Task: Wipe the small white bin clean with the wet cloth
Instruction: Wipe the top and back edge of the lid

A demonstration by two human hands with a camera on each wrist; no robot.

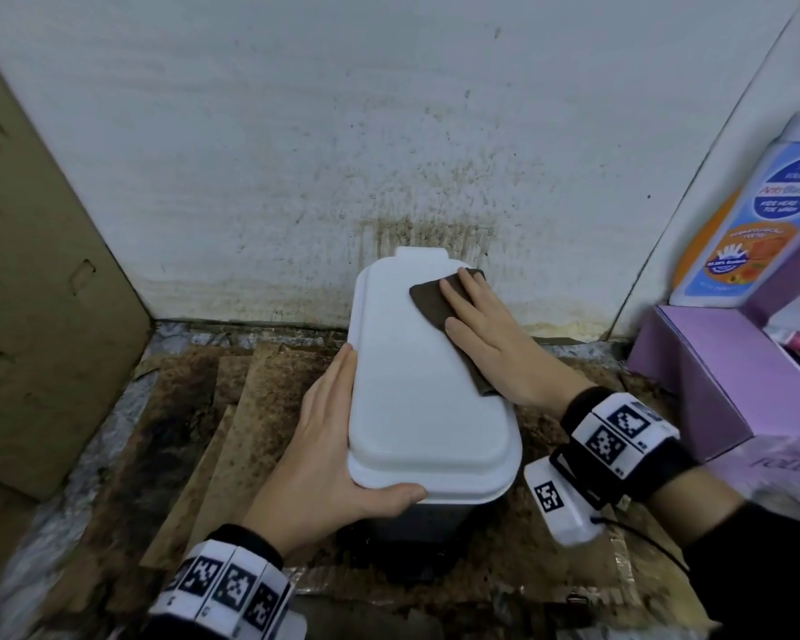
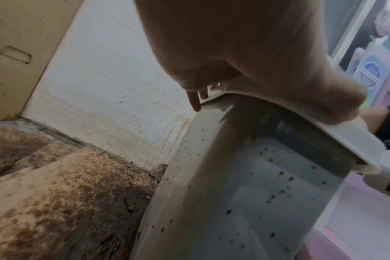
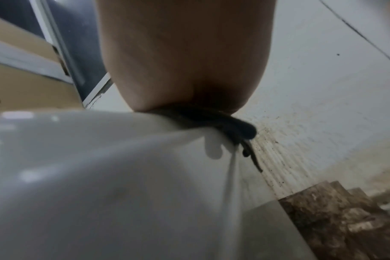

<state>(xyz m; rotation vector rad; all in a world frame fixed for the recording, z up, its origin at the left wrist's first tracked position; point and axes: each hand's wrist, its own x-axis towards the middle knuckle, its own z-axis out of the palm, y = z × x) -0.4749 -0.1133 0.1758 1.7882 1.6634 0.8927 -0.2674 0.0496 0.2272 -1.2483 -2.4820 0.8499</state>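
The small white bin [image 1: 416, 385] stands on the floor against the wall with its lid down. My left hand [image 1: 324, 455] holds its near left corner, fingers along the left side and thumb wrapped round the front rim. The left wrist view shows the bin's side wall [image 2: 245, 193] dotted with brown specks, below my left hand [image 2: 234, 44]. A dark brown wet cloth [image 1: 435, 302] lies on the far right part of the lid. My right hand [image 1: 481, 325] presses flat on it with straight fingers. In the right wrist view the cloth [image 3: 238, 128] hangs over the lid's edge [image 3: 100, 158].
The white wall [image 1: 426, 200] behind the bin is spattered brown. Stained cardboard sheets [image 1: 195, 431] cover the floor. A tall cardboard panel [image 1: 28, 270] leans at the left. A purple box [image 1: 712, 385] and a soap bottle [image 1: 749, 224] stand close on the right.
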